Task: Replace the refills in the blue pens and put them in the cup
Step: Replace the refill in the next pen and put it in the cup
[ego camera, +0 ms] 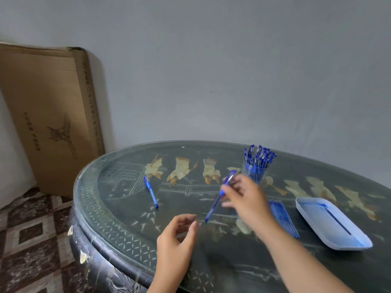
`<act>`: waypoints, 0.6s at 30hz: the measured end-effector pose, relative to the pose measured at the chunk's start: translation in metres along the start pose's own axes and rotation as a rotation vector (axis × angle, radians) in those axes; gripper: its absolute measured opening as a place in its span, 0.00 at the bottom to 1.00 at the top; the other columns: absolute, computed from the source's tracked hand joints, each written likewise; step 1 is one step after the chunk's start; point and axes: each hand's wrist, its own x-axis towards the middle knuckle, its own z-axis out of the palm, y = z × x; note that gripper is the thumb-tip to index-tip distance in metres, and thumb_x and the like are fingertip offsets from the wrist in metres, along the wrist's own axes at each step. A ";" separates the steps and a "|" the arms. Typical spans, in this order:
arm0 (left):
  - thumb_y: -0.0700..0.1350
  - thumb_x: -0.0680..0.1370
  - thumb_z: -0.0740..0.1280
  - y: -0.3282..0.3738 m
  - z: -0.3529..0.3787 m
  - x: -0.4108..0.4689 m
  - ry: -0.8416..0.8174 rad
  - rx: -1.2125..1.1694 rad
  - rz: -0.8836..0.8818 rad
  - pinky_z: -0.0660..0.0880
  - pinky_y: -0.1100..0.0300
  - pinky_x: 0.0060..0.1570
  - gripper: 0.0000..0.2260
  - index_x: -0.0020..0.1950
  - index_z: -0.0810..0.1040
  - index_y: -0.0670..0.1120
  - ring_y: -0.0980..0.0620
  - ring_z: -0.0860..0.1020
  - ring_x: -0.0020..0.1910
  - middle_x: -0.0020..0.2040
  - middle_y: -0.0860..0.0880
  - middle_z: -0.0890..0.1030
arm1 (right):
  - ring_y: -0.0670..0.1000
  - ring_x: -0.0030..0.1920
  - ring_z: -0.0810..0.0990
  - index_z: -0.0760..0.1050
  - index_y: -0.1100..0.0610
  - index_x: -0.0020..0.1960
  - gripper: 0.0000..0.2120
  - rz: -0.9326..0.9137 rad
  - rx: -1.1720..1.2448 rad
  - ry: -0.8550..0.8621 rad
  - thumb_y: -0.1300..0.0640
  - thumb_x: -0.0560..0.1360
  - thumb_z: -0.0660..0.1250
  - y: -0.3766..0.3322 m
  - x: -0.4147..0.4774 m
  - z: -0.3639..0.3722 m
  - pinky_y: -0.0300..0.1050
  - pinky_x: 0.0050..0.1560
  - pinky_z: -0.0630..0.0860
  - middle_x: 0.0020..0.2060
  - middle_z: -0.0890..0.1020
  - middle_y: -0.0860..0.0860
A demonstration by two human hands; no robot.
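Right hand pinches a blue pen mid-frame; left hand loosely curled, empty. Pen looks assembled, so probably cup next.

Light is soft and dim, with faint sheen on the table's far rim, the right hand above it motion-blurred, and frame edges bowed.
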 end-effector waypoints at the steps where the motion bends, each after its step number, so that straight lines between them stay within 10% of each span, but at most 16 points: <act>1: 0.38 0.75 0.72 -0.001 -0.005 0.007 0.035 -0.017 -0.010 0.78 0.63 0.44 0.08 0.43 0.83 0.51 0.55 0.83 0.42 0.40 0.53 0.85 | 0.50 0.41 0.84 0.74 0.54 0.48 0.03 -0.012 0.001 0.084 0.60 0.77 0.68 0.000 0.013 -0.010 0.49 0.45 0.83 0.45 0.83 0.53; 9: 0.41 0.78 0.68 -0.008 -0.065 0.089 0.264 0.111 -0.042 0.76 0.62 0.45 0.05 0.48 0.80 0.50 0.59 0.81 0.42 0.42 0.54 0.83 | 0.58 0.45 0.82 0.70 0.52 0.49 0.06 -0.236 -0.191 0.688 0.58 0.77 0.68 0.007 0.096 -0.050 0.56 0.50 0.78 0.45 0.81 0.54; 18: 0.43 0.79 0.66 -0.019 -0.068 0.108 0.305 0.248 -0.112 0.69 0.67 0.41 0.03 0.51 0.79 0.49 0.63 0.77 0.43 0.42 0.55 0.81 | 0.53 0.43 0.76 0.65 0.55 0.68 0.21 -0.220 -0.347 0.673 0.63 0.77 0.65 0.025 0.139 -0.059 0.44 0.45 0.70 0.47 0.77 0.53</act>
